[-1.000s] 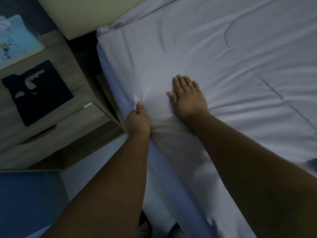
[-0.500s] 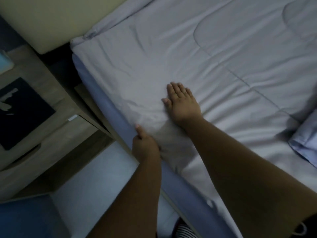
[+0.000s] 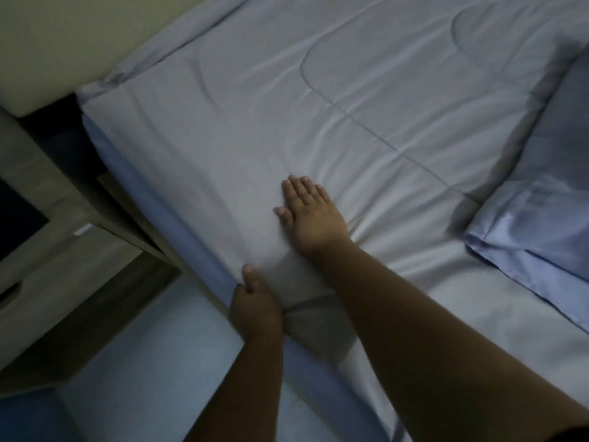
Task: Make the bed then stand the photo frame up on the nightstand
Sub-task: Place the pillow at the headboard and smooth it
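Since a second ago the left hand (image 3: 255,303) has slid nearer along the side of the bed (image 3: 178,218), and the view has swung right, bringing a pillow (image 3: 541,218) into sight. Nearest, the left hand grips the edge of the quilt (image 3: 223,138), thumb on top and fingers curled under. Just beyond it, the right hand (image 3: 314,220) lies open and flat on the quilt, fingers straight and together. The blue pillow lies on the bed to the right. At the left edge the dark frame (image 3: 16,224) lies flat on the nightstand (image 3: 63,260), mostly cut off. Farthest stands a cream headboard (image 3: 47,43).
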